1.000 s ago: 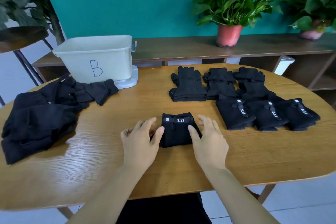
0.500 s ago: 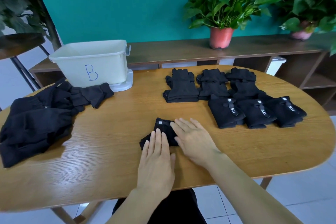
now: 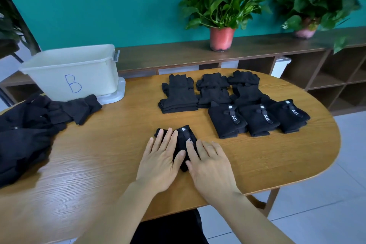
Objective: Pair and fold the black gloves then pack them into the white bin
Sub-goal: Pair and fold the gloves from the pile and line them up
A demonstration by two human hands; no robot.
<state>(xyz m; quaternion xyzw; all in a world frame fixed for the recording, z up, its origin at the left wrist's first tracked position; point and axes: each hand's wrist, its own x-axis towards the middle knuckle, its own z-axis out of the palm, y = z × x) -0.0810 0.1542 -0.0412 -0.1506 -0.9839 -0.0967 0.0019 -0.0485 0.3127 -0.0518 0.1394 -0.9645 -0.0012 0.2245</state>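
Press the folded glove pair (image 3: 183, 141) flat on the table (image 3: 111, 154), near the front edge, well apart from the white bin (image 3: 91, 77). Work with left grip (image 3: 160, 158) and right grip (image 3: 212, 168) spread flat as shown, fingers straight, clasping nothing. Smooth outward; square the edges before lifting.

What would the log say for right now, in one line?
step: flatten folded pair | left hand: flat on pair | right hand: flat on pair | bin: back left, inside hidden | loose gloves: far left
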